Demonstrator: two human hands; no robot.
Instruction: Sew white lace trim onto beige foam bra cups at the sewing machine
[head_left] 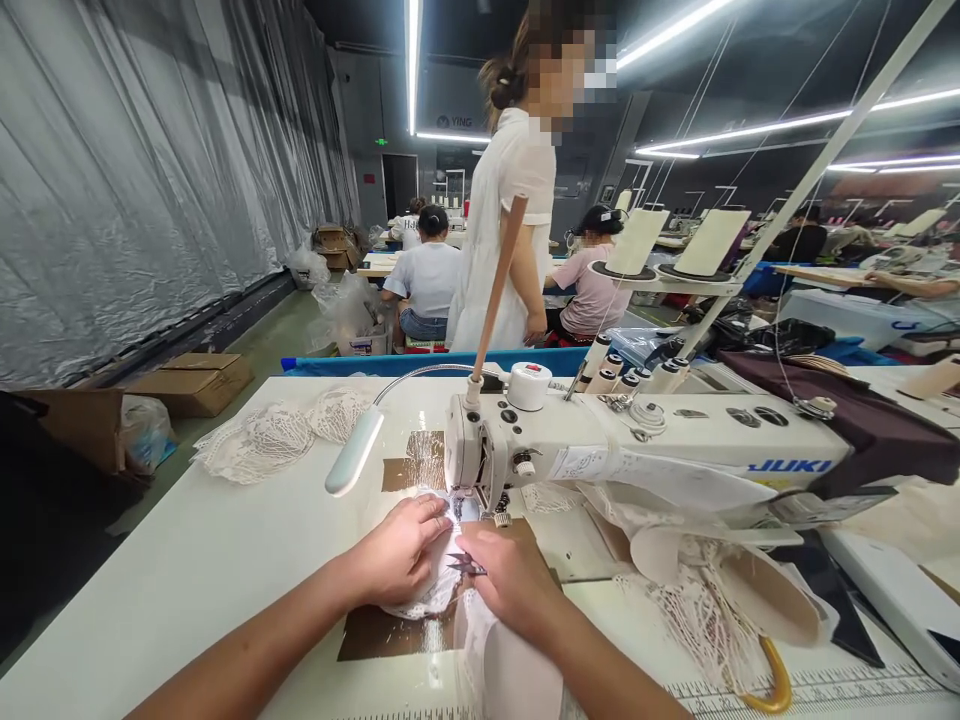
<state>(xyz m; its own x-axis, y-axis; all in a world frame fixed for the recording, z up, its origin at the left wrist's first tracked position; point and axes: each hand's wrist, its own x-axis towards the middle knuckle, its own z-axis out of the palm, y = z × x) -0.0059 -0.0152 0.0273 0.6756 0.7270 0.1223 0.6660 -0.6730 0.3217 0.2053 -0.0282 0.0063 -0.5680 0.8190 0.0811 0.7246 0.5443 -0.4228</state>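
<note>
At the needle of the white sewing machine (645,440), a white lace piece (431,600) lies on the table. My left hand (397,550) rests over this lace with fingers bent, holding it by the presser foot. Close on its right, my right hand (510,575) is closed round small dark thread snips (465,564), whose blades point left over the lace. A pale moulded cup (517,670) hangs below my right hand toward the table's front edge. The fingertips of my right hand are partly hidden.
Lace cups (255,440) lie on the table (247,570) at left. A lamp (356,450) arches beside the machine head. More cups and lace (750,580), a yellow hook-shaped handle (776,680) and a ruler strip lie right. Beyond, a person (502,220) stands; others sit.
</note>
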